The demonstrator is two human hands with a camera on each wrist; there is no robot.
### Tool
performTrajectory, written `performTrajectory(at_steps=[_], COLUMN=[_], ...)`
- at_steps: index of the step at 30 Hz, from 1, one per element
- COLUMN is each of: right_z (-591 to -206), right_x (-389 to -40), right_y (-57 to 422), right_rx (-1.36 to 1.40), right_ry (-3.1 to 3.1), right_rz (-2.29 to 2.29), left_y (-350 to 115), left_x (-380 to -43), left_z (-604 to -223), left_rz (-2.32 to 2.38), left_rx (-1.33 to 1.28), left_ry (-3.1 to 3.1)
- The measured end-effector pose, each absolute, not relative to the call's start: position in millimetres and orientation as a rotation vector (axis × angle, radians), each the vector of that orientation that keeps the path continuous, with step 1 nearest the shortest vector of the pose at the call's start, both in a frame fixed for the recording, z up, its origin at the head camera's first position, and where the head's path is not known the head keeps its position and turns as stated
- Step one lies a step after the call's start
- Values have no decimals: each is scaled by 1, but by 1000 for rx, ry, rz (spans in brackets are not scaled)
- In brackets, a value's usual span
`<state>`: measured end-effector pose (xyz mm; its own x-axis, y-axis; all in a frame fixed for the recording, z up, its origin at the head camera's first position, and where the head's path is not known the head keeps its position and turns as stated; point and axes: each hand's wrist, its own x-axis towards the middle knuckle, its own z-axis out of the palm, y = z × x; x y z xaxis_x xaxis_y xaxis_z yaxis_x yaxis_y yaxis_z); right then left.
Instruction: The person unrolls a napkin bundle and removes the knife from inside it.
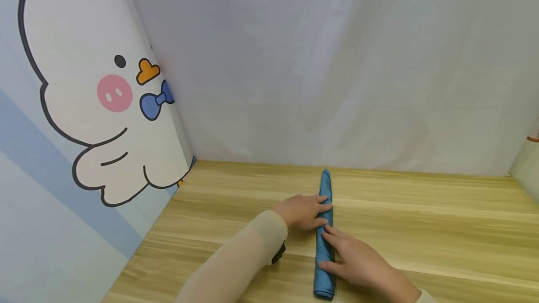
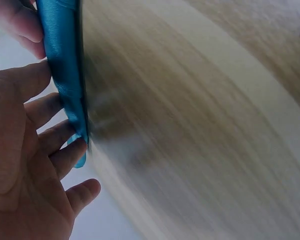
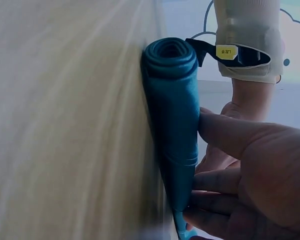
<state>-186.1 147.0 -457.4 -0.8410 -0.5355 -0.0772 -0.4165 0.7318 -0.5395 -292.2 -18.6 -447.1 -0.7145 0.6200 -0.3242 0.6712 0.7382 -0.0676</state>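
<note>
A glossy blue cloth (image 1: 323, 282), rolled into a long narrow tube, lies lengthwise on the wooden table. Its near end shows coiled layers in the right wrist view, while the far end tapers to a point. My left hand (image 1: 301, 212) reaches across from the left, spread fingers resting on the roll's middle. Nearer to me, my right hand (image 1: 358, 258) touches the roll from the right, fingertips and thumb set apart along its top. In the left wrist view, the left fingers lie lightly bent against the cloth, with the little finger off it.
The wood-grained tabletop (image 1: 421, 228) extends to both sides of the roll. A pale curtain-like backdrop (image 1: 294, 69) hangs behind the table, and a panel with a cartoon bird (image 1: 76, 97) stands at the left. A black strap (image 3: 245, 56) sits at the left sleeve.
</note>
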Motion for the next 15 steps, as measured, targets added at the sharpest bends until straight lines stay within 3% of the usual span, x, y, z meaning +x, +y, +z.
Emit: performTrajectory(at_steps=[15], right_z=[-452], right_x=[-177], right_y=[153], right_rx=[-861], right_ry=[2659], right_rz=[-708], left_y=[-26], left_x=[-281], left_z=[-449], left_rz=[-168], left_rx=[1016], left_ry=[2662])
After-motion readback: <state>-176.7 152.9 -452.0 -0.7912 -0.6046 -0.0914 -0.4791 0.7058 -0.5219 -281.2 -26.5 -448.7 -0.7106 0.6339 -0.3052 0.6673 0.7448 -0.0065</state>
